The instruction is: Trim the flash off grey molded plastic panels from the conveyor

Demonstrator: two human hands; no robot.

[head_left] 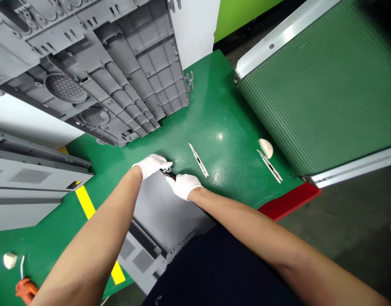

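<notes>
A grey plastic panel (160,208) lies in front of my body, its far end between my two gloved hands. My left hand (153,165), in a white glove, closes on the panel's far end beside a small pale hook (167,169). From the right, my right hand (184,185), also gloved, grips a small dark tool with a bit of red (170,174). Its tip meets the panel's edge near the hook; my fingers hide most of it, so its kind is unclear. A utility knife (199,160) lies on the green tabletop (227,165) just beyond my right hand.
A large ribbed grey panel (131,72) stands upright at the back left. Further grey panels (32,174) stand at the left. Another knife (269,166) and a cream half-round piece (266,148) lie near the green conveyor belt (329,89). A red tray (291,201) edges the table. An orange-handled tool (26,290) lies lower left.
</notes>
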